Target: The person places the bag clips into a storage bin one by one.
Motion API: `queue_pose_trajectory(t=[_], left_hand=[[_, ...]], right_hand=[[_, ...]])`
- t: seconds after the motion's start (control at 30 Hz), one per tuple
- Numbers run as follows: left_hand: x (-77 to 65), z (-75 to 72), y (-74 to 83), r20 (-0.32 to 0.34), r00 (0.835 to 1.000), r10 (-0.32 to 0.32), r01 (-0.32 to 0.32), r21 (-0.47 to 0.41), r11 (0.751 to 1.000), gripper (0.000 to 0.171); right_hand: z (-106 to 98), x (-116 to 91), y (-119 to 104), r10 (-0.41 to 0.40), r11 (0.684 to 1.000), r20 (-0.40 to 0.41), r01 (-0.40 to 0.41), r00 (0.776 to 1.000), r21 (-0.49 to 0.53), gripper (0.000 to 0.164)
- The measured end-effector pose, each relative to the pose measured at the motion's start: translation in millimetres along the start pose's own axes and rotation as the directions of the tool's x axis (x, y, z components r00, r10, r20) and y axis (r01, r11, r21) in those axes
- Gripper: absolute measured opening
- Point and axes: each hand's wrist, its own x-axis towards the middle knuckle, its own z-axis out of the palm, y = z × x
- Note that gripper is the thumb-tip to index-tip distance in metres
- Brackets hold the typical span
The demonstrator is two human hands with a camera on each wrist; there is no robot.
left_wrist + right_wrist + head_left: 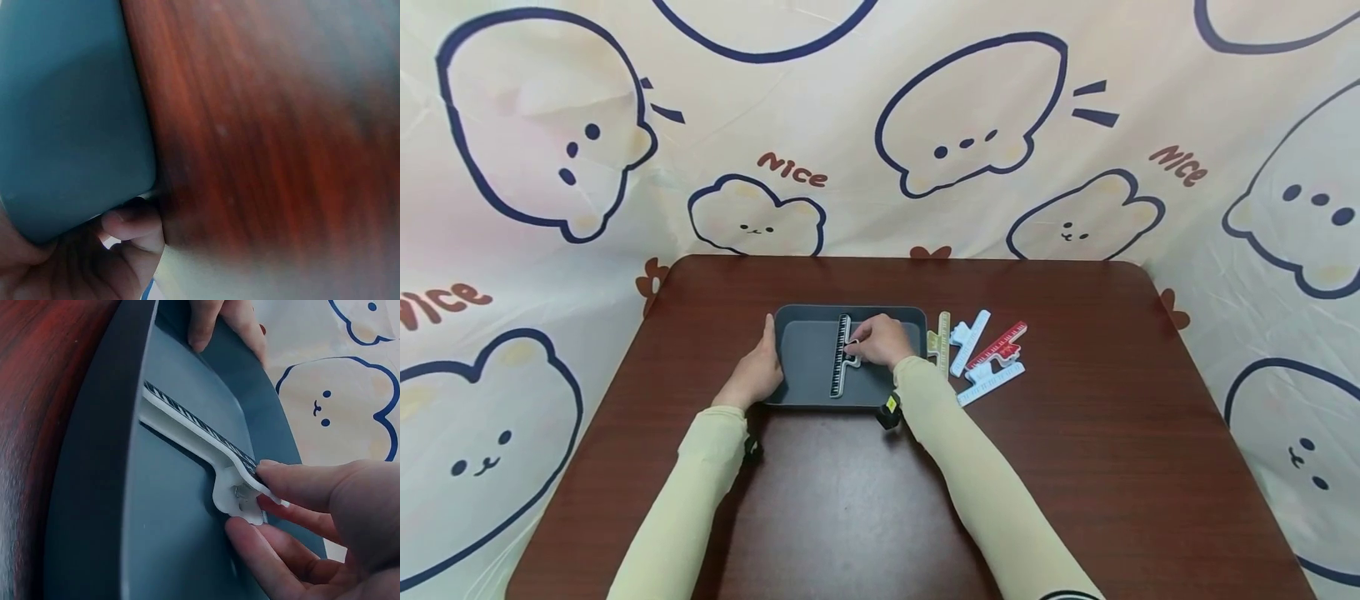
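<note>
A dark grey rectangular tray [805,379] lies on the table. My left hand [757,367] grips its left end wall; in the right wrist view the thumb reaches inside the wall. The left wrist view shows the fingers [134,228] against the outside of the tray [75,125]. Inside the tray is a white ruler clip [187,434] with a black marked strip, lying lengthwise away from me. My right hand [883,340] pinches this clip between thumb and fingers near its handle tab.
To the tray's right lie more ruler clips: a yellow one [943,337], a blue one [972,340], a red one [1000,343] and a light blue one [992,383]. They sit on the brown table [1075,467]. A patterned cloth [850,125] hangs behind.
</note>
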Motion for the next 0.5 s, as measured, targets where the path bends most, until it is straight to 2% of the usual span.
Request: queue_pose_trajectory(t=[0.27, 0.5], left_hand=[[0.7, 0.7, -1.5, -0.012, 1.0, 0.009, -0.009, 0.008, 1.0, 0.081], [1.6, 2.4, -0.3, -0.018, 1.0, -0.02, 0.02, 0.01, 1.0, 0.081]], right_hand=[[11, 5, -9, -0.007, 1.0, 0.013, 0.007, 1.0, -0.004, 0.014], [23, 8, -17, -0.017, 1.0, 0.008, 0.017, 1.0, -0.02, 0.013]])
